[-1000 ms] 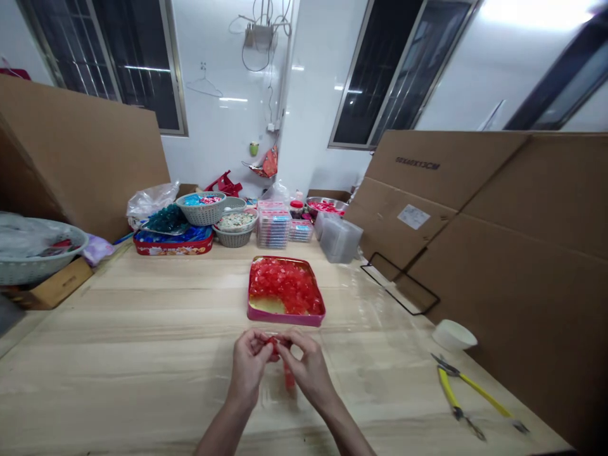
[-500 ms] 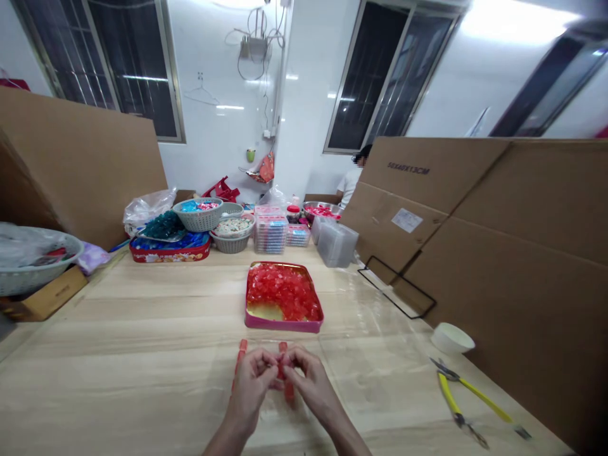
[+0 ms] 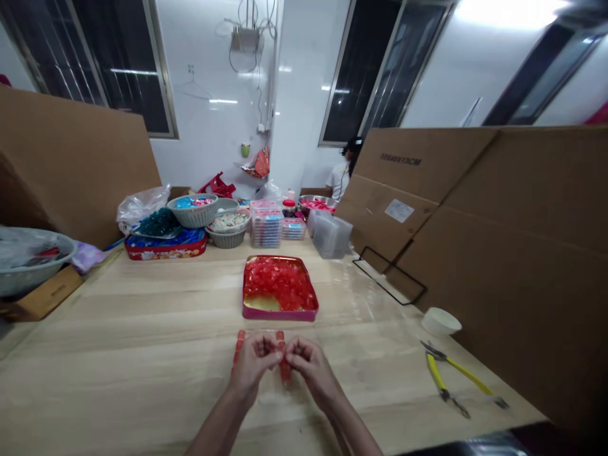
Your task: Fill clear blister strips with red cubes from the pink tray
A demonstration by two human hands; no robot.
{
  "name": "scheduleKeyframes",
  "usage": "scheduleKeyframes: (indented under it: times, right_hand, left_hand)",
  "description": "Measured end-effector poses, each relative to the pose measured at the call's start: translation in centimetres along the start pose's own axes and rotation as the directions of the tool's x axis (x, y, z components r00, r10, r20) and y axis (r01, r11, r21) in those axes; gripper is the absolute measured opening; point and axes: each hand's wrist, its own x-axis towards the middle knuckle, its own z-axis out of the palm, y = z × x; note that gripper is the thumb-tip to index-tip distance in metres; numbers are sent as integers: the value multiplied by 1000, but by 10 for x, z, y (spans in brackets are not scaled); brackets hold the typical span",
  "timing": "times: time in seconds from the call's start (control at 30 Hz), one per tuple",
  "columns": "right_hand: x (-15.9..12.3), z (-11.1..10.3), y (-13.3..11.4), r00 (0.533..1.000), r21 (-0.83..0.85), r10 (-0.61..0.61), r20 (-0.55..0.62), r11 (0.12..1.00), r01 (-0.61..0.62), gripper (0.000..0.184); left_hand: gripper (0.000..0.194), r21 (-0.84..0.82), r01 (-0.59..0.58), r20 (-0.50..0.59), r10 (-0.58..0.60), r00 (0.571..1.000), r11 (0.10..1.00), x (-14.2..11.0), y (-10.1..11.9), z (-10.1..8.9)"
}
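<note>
Both hands sit close together at the bottom of the view, over the pale wooden table (image 3: 118, 329), with fingers curled nearly shut. The left hand (image 3: 251, 362) presses its fingertips in against a red strip (image 3: 284, 359), and the right hand (image 3: 308, 366) pinches that strip from the other side, so it runs upright between the 2 hands. A second red strip (image 3: 239, 347) shows just past the left hand's knuckles; how it joins that hand is hidden.

Far left, a grey basket (image 3: 28, 266) lined with clear plastic sits beside a small cardboard box (image 3: 45, 294). Along the back of the table come a red-and-blue tin (image 3: 165, 251), 2 woven plastic baskets (image 3: 192, 215), and stacked clear boxes (image 3: 266, 229).

Directly ahead of the hands, and near them, lies a pink-rimmed tray (image 3: 280, 315) heaped with small red translucent pieces (image 3: 280, 283). Behind and to its right are stacked clear plastic containers (image 3: 331, 236) and a steel bowl of red pieces (image 3: 317, 204). A seated co-worker in a white shirt (image 3: 339, 180) shows beyond the large cardboard sheets (image 3: 427, 190). Further right on the table lie a black wire frame (image 3: 389, 277), a white bowl (image 3: 441, 322), and yellow-handled pliers (image 3: 451, 377).
</note>
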Motion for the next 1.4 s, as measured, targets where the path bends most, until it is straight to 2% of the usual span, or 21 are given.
scheduleKeyframes:
  times: [0.13, 0.27, 0.37, 0.43, 0.5, 0.6, 0.8, 0.9, 1.03, 1.1, 1.2, 1.23, 1.3, 1.33, 1.4]
  right_hand:
    - [1, -8, -3, 1000, -88, 21, -16, 996, -23, 21]
    - [-4, -18, 17, 995, -197, 90, 30, 977, -82, 16]
    - [-12, -23, 31, 993, -331, 95, 67, 941, -68, 8]
    - [-17, -24, 35, 996, -474, 56, 70, 881, -16, 6]
    - [-20, -23, 35, 998, -625, 3, 66, 780, 39, 9]
    - [-21, -22, 33, 997, -752, -47, 65, 654, 80, 13]
    - [-20, -22, 33, 996, -795, -39, 83, 600, 90, 18]
    - [-23, -22, 31, 994, -806, -96, 58, 583, 104, 19]
    - [-34, -17, 24, 971, -775, -194, 138, 590, 228, 22]
    - [-39, -13, 21, 969, -771, -176, 175, 588, 246, 24]
    - [-41, -16, 21, 978, -786, -127, 166, 582, 208, 24]
    - [-40, -21, 21, 981, -787, -126, 148, 585, 195, 23]
    - [-35, -38, 20, 979, -801, -187, 81, 573, 175, 21]
    - [-32, -50, 19, 967, -822, -254, 25, 546, 164, 20]
    - [-23, -80, 16, 910, -890, -405, -91, 444, 108, 21]
  left_hand:
    - [22, 94, 63, 70, -70, 995, 994, 6, -5, -2]
    - [16, 233, 124, 52, -140, 989, 965, 1, -28, -7]
    - [11, 339, 133, 32, -152, 988, 931, -9, -41, -9]
    - [11, 431, 109, 16, -129, 992, 896, -15, -41, -8]
    - [13, 513, 76, 16, -99, 995, 855, -20, -38, -6]
    - [15, 617, 11, 49, -53, 997, 787, -23, -34, -3]
    - [13, 757, -131, 127, 51, 991, 640, -25, -46, -1]
    - [17, 810, -183, 168, 79, 983, 557, -25, -51, -2]
    - [20, 825, -226, 211, 89, 974, 519, -26, -55, -3]
    - [20, 833, -247, 224, 106, 969, 495, -26, -58, -4]
    - [19, 839, -277, 241, 137, 961, 469, -30, -60, -5]
    - [19, 850, -289, 245, 155, 957, 441, -31, -59, -5]
    - [23, 890, -325, 268, 209, 940, 321, -35, -53, -3]
    - [30, 909, -346, 293, 232, 927, 234, -35, -48, -1]
    - [55, 918, -392, 372, 212, 904, 58, -34, -40, 1]
